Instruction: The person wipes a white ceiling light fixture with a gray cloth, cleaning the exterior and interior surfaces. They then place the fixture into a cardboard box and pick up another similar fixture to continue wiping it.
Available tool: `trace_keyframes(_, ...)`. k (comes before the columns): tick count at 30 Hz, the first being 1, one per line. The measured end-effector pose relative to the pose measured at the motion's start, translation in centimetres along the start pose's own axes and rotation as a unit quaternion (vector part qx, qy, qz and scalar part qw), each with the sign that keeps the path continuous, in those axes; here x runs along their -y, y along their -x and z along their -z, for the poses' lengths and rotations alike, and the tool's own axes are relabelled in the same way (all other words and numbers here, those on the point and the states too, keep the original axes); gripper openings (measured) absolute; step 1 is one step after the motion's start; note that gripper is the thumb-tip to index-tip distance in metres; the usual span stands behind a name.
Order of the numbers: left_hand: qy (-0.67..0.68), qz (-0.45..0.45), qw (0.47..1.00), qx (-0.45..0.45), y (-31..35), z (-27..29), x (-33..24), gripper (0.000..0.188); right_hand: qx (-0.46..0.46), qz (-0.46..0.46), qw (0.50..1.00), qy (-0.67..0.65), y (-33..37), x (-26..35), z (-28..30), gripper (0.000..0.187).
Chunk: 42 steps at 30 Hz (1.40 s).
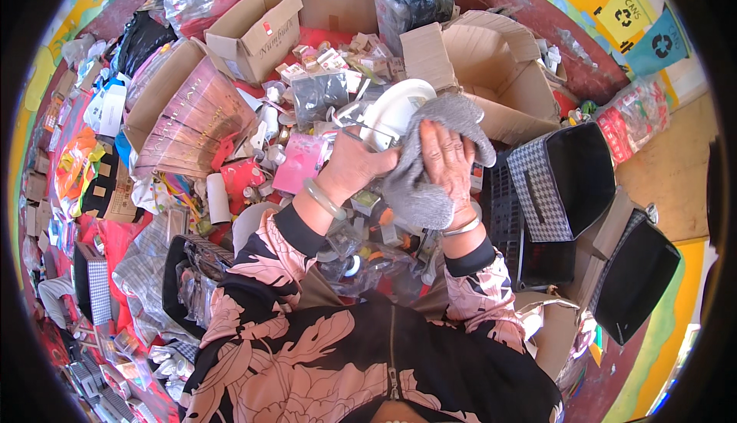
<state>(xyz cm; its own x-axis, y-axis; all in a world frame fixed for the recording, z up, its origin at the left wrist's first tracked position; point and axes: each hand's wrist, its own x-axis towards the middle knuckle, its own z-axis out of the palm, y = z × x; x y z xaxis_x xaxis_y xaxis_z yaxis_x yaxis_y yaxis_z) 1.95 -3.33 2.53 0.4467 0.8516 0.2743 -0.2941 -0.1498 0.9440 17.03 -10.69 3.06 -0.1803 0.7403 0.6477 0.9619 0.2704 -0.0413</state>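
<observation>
My left hand is closed on the lower edge of a white round dish-like item with a thin grey metal-looking piece across it. Its exact kind I cannot make out. My right hand grips a grey cloth, pressed against the right side of the white item. Part of the cloth hangs below my fingers, and another part covers the item's lower right rim. Below my hands lie small clear packages and loose odds and ends between my legs.
Open cardboard boxes stand ahead, with more boxes farther left. Small boxes and a pink package are heaped in front. Black fabric bins with checked sides stand at right, near a black crate. Bagged goods crowd the left.
</observation>
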Motion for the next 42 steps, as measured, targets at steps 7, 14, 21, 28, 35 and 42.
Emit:
trace_keyframes(7, 0.004, 0.044, 0.997, 0.067, -0.1, 1.8, 0.0, 0.042, -0.111, -0.242, 0.956, -0.123, 0.1, -6.1, 0.4, 0.054)
trace_keyframes(14, -0.094, 0.234, 0.893, 0.373, -0.2, 3.4, 0.3, 0.062, 0.158, -0.187, 0.806, -0.539, 3.5, -7.2, -1.0, 0.033)
trace_keyframes(21, -0.187, 0.184, 0.881, 0.393, 0.1, 2.0, -0.4, 0.051, 0.279, -0.197, 0.770, -0.540, 2.2, -3.4, -1.3, 0.023)
trace_keyframes(28, -0.109, 0.125, 0.945, 0.283, -0.5, 2.7, 0.1, 0.055, 0.194, -0.074, 0.967, -0.150, 3.7, -5.9, -4.9, 0.023)
trace_keyframes(35, 0.191, 0.177, 0.960, 0.107, 0.6, 2.2, 1.8, 0.058, -0.200, -0.433, 0.593, -0.649, 1.9, -3.5, -2.0, 0.027)
trace_keyframes(42, 0.217, 0.176, 0.952, 0.127, 0.6, 1.8, 1.0, 0.045, 0.084, -0.276, 0.858, -0.425, 3.9, -5.4, -0.4, 0.026)
